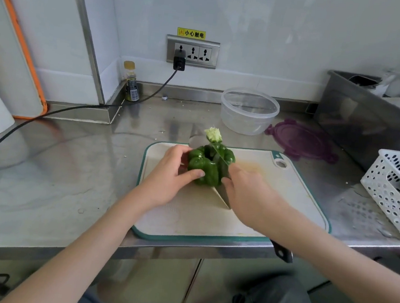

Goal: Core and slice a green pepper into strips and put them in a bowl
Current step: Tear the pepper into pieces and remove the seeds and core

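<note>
Cored green pepper (204, 167) on board (275, 195)

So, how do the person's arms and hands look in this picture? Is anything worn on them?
Both arms are bare as far as the picture's lower edge: no sleeves are visible. The left hand and the right hand wear no gloves, and I see no rings, watch or bracelet on the hands or wrists. No markings show.

Pepper (208, 166) on board (287, 196); core (213, 134) behind it; bowl (249, 111) further back-right, lid (301, 140) beside.
</note>
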### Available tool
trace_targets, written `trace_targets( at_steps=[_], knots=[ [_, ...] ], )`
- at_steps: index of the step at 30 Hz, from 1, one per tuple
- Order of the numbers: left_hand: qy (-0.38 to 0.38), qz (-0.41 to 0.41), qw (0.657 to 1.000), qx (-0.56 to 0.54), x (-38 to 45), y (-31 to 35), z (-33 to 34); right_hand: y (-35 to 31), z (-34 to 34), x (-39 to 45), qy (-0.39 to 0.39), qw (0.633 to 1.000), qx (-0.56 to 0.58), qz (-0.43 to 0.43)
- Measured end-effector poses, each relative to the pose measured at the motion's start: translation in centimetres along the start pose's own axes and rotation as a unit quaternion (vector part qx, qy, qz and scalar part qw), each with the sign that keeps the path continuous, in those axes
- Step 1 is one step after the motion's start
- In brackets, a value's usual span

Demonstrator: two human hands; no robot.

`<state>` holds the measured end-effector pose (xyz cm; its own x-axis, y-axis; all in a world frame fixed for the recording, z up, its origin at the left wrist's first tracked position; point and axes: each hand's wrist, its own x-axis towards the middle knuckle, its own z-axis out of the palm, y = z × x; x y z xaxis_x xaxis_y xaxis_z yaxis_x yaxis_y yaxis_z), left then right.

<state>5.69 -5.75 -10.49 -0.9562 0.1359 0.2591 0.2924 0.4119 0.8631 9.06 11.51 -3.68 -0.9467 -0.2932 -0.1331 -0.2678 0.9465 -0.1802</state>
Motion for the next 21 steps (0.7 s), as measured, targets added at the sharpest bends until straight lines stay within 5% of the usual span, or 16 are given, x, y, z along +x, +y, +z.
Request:
trace_targets(
  at_steps=[8, 15, 17, 21],
  knots=[
    [-0.03, -0.007, 0.999, -0.027, -0.4, 0.5, -0.3, -0.9, -0.4, 2.0, -0.01, 1.0, -0.024, 0.018],
    [-0.059, -0.067, 0.975, -0.205, -0.5, 0.7, -2.2, 2.4, -2.0, -1.9, -0.01, 0.997, 0.075, 0.031],
    [-0.05, -0.098, 0.956, -0.272, -0.3, 1.0, -2.2, 3.4, -2.1, -2.9, 0.04, 0.99, 0.133, 0.038],
    [-0.016, -0.06, 0.983, -0.174, -0.6, 0.8, -1.8, 6.4, -2.5, -2.7, 0.123, 0.959, 0.239, 0.084]
  ],
)
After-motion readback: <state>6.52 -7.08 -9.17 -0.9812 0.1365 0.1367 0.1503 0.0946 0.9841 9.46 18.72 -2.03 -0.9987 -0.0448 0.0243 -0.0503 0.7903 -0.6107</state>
